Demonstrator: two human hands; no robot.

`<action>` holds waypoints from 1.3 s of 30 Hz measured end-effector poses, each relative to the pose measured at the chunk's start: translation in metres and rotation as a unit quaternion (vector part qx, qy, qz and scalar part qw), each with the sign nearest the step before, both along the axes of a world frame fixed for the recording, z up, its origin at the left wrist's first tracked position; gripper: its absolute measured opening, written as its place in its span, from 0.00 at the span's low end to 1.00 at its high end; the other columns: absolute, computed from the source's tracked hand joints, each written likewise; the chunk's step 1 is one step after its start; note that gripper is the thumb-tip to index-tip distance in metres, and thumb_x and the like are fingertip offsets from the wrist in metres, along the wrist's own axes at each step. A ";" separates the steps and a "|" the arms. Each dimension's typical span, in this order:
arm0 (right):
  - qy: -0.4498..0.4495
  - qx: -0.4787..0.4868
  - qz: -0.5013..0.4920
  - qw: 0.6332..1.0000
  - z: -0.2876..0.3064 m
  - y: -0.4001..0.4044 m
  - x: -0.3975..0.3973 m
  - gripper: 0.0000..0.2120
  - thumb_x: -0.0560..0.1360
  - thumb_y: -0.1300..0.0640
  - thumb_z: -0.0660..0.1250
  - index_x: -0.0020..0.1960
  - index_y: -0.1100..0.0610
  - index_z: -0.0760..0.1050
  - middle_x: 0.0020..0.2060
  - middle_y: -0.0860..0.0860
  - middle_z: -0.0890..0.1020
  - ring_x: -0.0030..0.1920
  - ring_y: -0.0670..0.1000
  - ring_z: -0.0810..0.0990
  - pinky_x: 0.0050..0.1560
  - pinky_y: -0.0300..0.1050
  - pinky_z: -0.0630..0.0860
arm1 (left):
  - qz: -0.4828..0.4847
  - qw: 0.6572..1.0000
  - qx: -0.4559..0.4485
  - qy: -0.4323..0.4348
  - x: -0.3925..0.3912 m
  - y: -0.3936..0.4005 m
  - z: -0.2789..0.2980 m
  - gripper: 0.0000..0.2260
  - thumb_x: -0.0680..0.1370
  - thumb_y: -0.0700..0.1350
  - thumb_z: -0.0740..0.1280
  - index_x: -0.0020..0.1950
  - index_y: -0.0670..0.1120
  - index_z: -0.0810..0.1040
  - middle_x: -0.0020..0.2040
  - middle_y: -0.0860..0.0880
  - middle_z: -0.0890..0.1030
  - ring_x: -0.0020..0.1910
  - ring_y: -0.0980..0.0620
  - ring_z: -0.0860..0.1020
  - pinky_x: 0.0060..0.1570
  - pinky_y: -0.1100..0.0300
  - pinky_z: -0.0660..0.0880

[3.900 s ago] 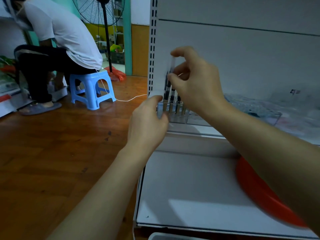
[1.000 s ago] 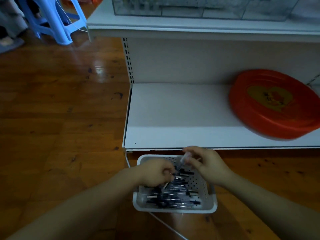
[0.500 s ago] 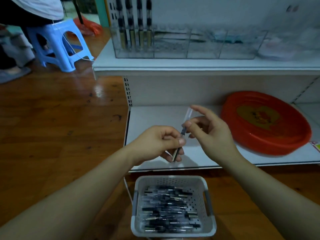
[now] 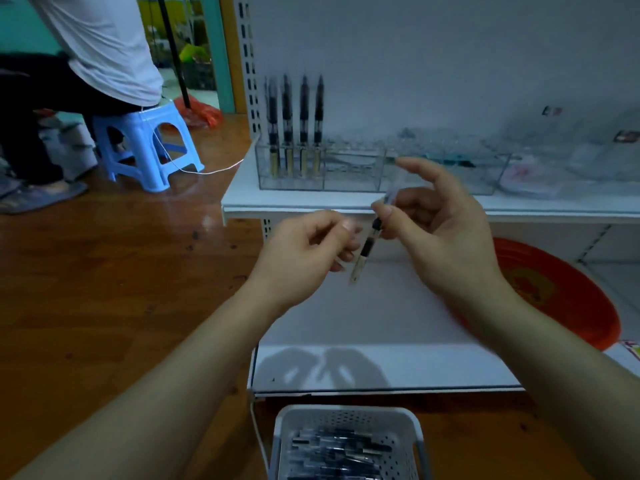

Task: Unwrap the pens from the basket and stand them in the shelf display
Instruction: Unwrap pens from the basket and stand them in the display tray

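Head view. The upper shelf (image 4: 346, 202) ended at a front lip just beyond both hands, and the clear display tray (image 4: 346, 178) sat directly behind that lip. Four pens (image 4: 294, 123) stood upright in its left compartment; the compartments to their right looked largely unoccupied, though the contents were blurred. The lower shelf (image 4: 363, 323) lay open beneath the hands, bounded on the right by an orange tray (image 4: 561, 289) leaning at its edge. The white basket (image 4: 346, 441) of wrapped pens rested on the wooden floor against the lower shelf's front edge, at the bottom of the frame. To the left the floor was open as far as a blue stool (image 4: 149, 147), on which a seated person (image 4: 90, 46) was partly visible.

The right hand (image 4: 440, 233) pinched the wrapped pen (image 4: 367, 247) near its upper end between thumb and a bent finger; the index finger was extended well clear above, and the pen hung tilted, lower end down-left. The left hand (image 4: 304, 251) was loosely curled, fingertips (image 4: 348, 225) close to the pen's mid-section; whether they gripped the clear wrapper could not be determined. The held pen was in front of the upper shelf's lip, between the two hands.
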State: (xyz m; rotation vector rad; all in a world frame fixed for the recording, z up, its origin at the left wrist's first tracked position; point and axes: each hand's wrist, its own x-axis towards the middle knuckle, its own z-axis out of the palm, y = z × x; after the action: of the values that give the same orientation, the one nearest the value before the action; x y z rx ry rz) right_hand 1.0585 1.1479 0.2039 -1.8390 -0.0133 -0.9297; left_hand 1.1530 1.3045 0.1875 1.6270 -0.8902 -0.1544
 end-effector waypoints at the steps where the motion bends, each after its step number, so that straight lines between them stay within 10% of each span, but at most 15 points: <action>1: -0.011 -0.004 -0.007 1.000 0.006 0.001 0.002 0.21 0.77 0.62 0.72 0.65 0.48 0.72 0.39 0.50 0.83 0.40 0.51 0.85 0.45 0.42 0.80 | 0.029 0.999 -0.022 -0.017 0.003 0.002 0.006 0.09 0.82 0.43 0.64 0.52 0.41 0.83 0.41 0.46 0.84 0.39 0.52 0.83 0.39 0.59 0.80; 10: -0.127 0.014 -0.048 0.991 0.072 0.011 0.032 0.20 0.79 0.63 0.69 0.68 0.55 0.68 0.40 0.53 0.83 0.43 0.52 0.86 0.47 0.46 0.83 | 0.307 0.915 -0.093 -0.244 0.027 0.016 0.036 0.06 0.79 0.46 0.68 0.54 0.48 0.78 0.48 0.52 0.78 0.47 0.55 0.76 0.45 0.59 0.75; 18: -0.155 -0.030 -0.087 0.984 0.108 0.028 0.072 0.19 0.80 0.61 0.67 0.69 0.53 0.68 0.48 0.51 0.83 0.45 0.47 0.86 0.49 0.46 0.83 | 0.301 0.935 -0.002 -0.188 0.036 0.012 0.038 0.21 0.78 0.42 0.66 0.72 0.47 0.71 0.72 0.49 0.71 0.72 0.52 0.68 0.70 0.52 0.69; 24: -0.098 -0.112 -0.094 0.984 0.107 0.038 0.094 0.21 0.79 0.60 0.68 0.70 0.50 0.70 0.46 0.45 0.81 0.43 0.45 0.85 0.47 0.50 0.83 | 0.322 0.929 0.045 -0.175 0.040 0.012 0.043 0.20 0.80 0.42 0.63 0.73 0.46 0.71 0.72 0.51 0.72 0.69 0.53 0.70 0.62 0.65 0.63; 39: 0.031 -0.241 -0.110 0.964 0.102 0.045 0.109 0.18 0.79 0.57 0.66 0.67 0.46 0.75 0.42 0.45 0.83 0.37 0.46 0.84 0.44 0.49 0.82 | 0.315 0.935 0.029 -0.162 0.040 0.012 0.043 0.20 0.79 0.42 0.64 0.72 0.48 0.71 0.68 0.52 0.74 0.64 0.55 0.73 0.55 0.62 0.71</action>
State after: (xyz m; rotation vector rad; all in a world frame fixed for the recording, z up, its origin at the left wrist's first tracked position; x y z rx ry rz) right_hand 1.1677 1.1930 0.3054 -2.3558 0.0035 -1.0900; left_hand 1.1928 1.3165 0.2308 1.9470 -0.5626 0.5539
